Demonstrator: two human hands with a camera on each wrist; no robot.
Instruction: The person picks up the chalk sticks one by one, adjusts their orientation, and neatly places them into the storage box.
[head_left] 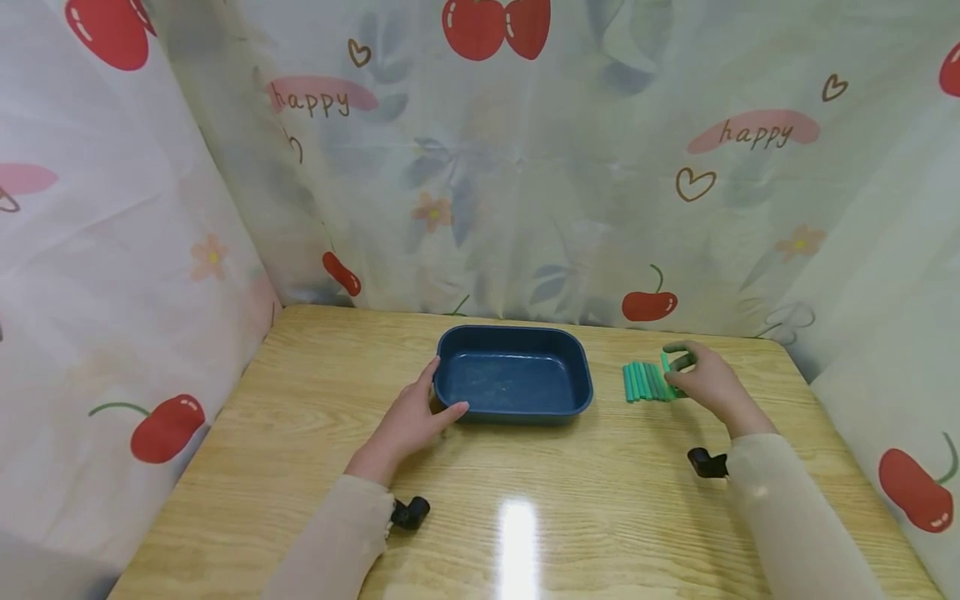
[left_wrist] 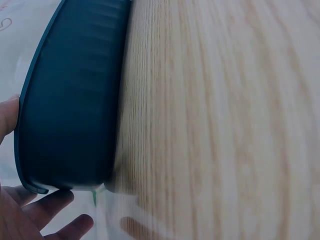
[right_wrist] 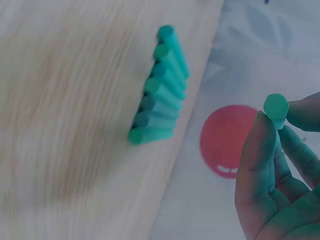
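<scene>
A dark blue rectangular tray [head_left: 517,415] with raised walls stands on the table, and nothing lies in it. My left hand [head_left: 408,421] holds its near left corner, thumb along the front rim and fingers at the left side; the left wrist view shows the thumb [left_wrist: 7,117] at the rim. To the tray's right, my right hand [head_left: 714,385] pinches one green chalk stick [right_wrist: 276,107] between thumb and fingers, lifted off the table. Just left of that hand lies a row of several green chalk sticks [head_left: 641,382], side by side, in slightly differing shades.
The wooden table [head_left: 570,500] carries the tray and sticks toward its back edge. A patterned curtain [head_left: 510,208] with cherries and hearts hangs behind and on both sides. Each wrist bears a small black camera, such as the left camera [head_left: 410,513].
</scene>
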